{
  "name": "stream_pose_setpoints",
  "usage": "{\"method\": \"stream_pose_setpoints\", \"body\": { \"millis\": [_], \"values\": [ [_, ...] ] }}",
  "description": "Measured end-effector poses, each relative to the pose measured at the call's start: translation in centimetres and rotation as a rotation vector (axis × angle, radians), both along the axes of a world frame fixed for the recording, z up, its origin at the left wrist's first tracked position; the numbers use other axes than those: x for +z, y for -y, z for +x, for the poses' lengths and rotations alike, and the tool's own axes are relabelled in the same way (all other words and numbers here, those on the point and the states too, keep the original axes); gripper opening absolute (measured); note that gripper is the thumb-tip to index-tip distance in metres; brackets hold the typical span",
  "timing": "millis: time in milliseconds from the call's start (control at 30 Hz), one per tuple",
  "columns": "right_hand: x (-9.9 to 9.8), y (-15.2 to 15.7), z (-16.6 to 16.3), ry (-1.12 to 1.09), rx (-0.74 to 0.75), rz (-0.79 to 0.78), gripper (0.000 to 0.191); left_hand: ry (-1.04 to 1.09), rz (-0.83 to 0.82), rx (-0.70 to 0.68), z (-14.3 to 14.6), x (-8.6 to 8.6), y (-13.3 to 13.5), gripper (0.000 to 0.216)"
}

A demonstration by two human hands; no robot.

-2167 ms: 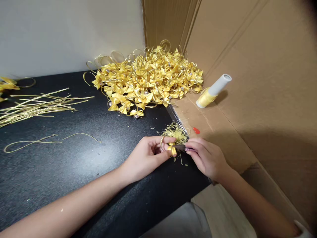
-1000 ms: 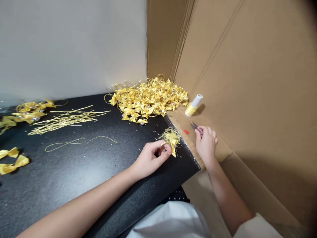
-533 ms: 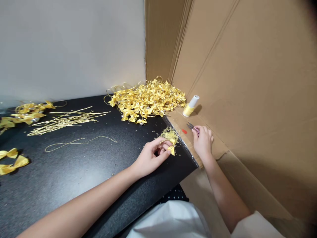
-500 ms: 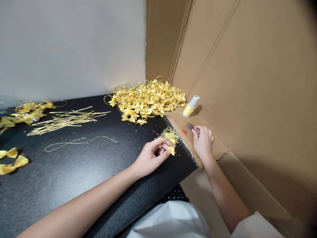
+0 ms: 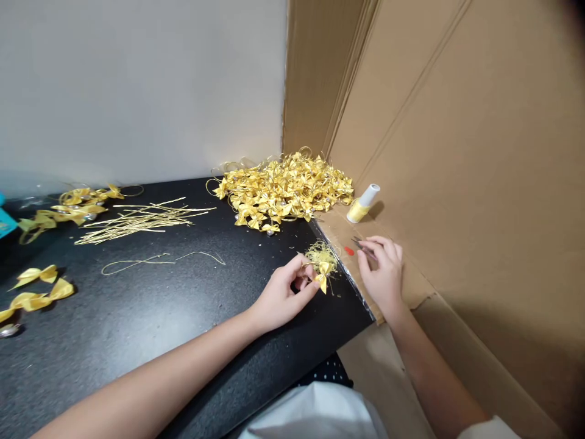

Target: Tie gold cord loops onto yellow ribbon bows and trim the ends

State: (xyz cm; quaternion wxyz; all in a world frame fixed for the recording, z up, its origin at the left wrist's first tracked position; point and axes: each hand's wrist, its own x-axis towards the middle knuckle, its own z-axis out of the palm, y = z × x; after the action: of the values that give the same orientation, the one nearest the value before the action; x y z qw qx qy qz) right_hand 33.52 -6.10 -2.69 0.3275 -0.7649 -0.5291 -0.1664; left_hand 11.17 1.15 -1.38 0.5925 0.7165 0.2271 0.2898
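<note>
My left hand (image 5: 292, 285) is closed over the black table, pinching a yellow ribbon bow (image 5: 323, 275) between thumb and fingers. Just beyond the bow lies a tangle of yellow thread clippings (image 5: 321, 251) by the table edge. My right hand (image 5: 382, 268) rests low over the cardboard strip (image 5: 331, 227), with its thumb and fingers around small scissors (image 5: 363, 246). Their dark blades point away to the left, and the handle is mostly hidden by the fingers. A small red piece (image 5: 349, 250) lies beside the blade tips.
A heap of yellow bows (image 5: 287, 189) fills the back corner, near a thread spool (image 5: 363, 203). Gold cords (image 5: 146, 221) and a loose string (image 5: 150, 261) lie on the table (image 5: 173, 329). More bows (image 5: 41, 296) are at left. A cardboard wall (image 5: 479, 152) stands at right.
The view has shifted left, bringing a blue-green object into the left edge. My right hand has lowered the scissors towards the cardboard and its fingers look looser. My left hand keeps the bow.
</note>
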Motion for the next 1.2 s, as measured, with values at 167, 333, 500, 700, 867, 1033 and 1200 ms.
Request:
{"method": "stream_pose_setpoints", "body": {
  "millis": [167,333,500,700,867,1033,1200],
  "values": [
    [0.7,0.4,1.7,0.037,-0.199,-0.198,0.033,0.009,0.025,-0.017,0.0,-0.1,-0.1,0.030],
    [-0.1,0.8,3.3,0.024,-0.124,-0.308,0.029,-0.015,0.115,-0.031,-0.2,-0.4,-0.3,0.018],
    [-1.0,0.3,3.7,0.019,-0.106,-0.277,0.028,-0.055,0.180,-0.005,-0.1,-0.4,-0.2,0.013],
    [-0.1,0.7,2.2,-0.298,0.108,-0.080,0.023,-0.085,0.273,0.021,-0.1,-0.4,-0.1,0.010],
    [2.1,3.0,-2.5,-0.656,0.381,-0.247,0.023,-0.135,0.368,0.051,0.0,-0.2,-0.1,0.012],
    [2.4,3.6,-4.5,-0.479,0.449,-0.330,0.023,-0.164,0.418,0.044,0.0,-0.2,0.0,0.012],
    [1.9,3.3,-4.5,-0.378,0.485,-0.304,0.021,-0.151,0.435,0.049,-0.1,-0.3,0.1,0.011]
  ]
}}
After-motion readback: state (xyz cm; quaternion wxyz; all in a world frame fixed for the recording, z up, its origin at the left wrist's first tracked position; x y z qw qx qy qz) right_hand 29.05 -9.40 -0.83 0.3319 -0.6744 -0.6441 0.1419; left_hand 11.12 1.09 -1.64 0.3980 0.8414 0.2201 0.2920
